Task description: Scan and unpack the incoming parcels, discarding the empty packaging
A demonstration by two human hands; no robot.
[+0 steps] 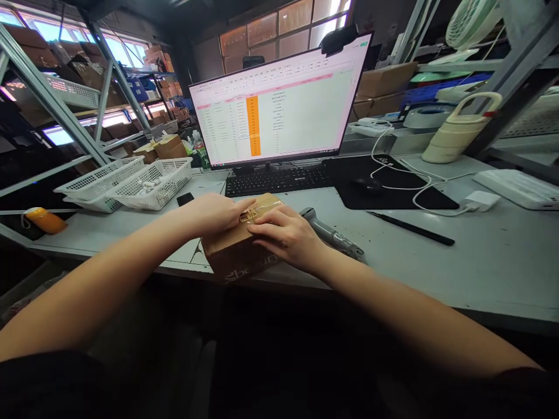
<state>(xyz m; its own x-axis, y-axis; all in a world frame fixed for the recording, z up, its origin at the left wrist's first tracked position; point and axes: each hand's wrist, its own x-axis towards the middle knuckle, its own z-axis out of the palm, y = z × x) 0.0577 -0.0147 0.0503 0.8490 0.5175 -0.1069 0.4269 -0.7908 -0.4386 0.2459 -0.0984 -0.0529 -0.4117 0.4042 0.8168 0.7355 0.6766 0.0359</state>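
A brown cardboard box (pixel 233 250) sits at the desk's front edge, with pale lettering on its near side and glossy clear tape across the top. My left hand (pixel 216 212) rests closed on the box's upper left, its index finger reaching to a small printed label (pixel 248 215). From the other side my right hand (pixel 288 235) presses on the top, thumb and fingers bunched beside that label. Whether the fingertips pinch the label itself I cannot tell. Just right of my right hand lies a grey handheld barcode scanner (pixel 334 235), partly hidden by the hand.
Behind the box stand a keyboard (pixel 279 179) and a monitor (pixel 283 105) showing a spreadsheet. White baskets (pixel 151 185) are at left. A mouse (pixel 367 185) on a black mat, white cables, a black pen-like stick (pixel 413 228) and a cream flask (pixel 454 137) occupy the right.
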